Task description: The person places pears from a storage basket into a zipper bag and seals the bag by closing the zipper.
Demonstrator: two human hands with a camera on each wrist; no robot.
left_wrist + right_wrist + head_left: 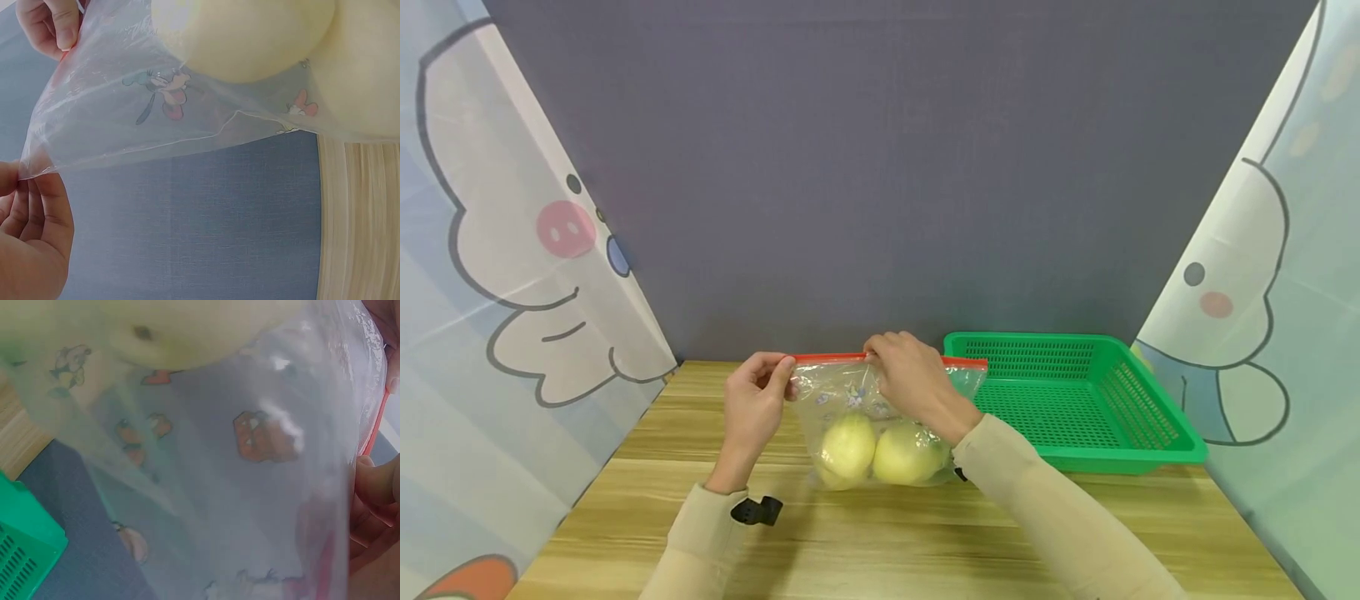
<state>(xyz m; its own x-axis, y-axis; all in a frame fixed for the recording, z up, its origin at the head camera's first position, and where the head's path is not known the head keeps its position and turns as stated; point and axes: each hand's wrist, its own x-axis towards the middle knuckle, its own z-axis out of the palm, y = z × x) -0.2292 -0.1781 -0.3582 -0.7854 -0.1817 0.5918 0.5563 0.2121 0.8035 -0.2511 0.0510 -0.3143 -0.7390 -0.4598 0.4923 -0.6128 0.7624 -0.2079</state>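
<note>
A clear zip-lock bag (820,408) with printed cartoon figures hangs upright by its red zip strip (831,358), holding pale yellow round fruits (907,454). My left hand (752,404) pinches the strip's left end between thumb and fingers. Near the middle of the strip, my right hand (910,375) grips it from above, its forearm crossing the bag's right side. In the left wrist view the bag's corner (40,159) is between the left thumb and fingers. The right wrist view shows the right thumb (375,478) against the strip, and a fruit (206,331) with a dark brown spot.
Right of the bag, a green plastic basket (1052,412) with slotted walls stands on the wooden table (880,550). A small yellowish thing (1141,357) shows behind its right rim. A dark grey cloth backdrop (880,183) rises behind, with cartoon-printed curtains (527,350) at both sides.
</note>
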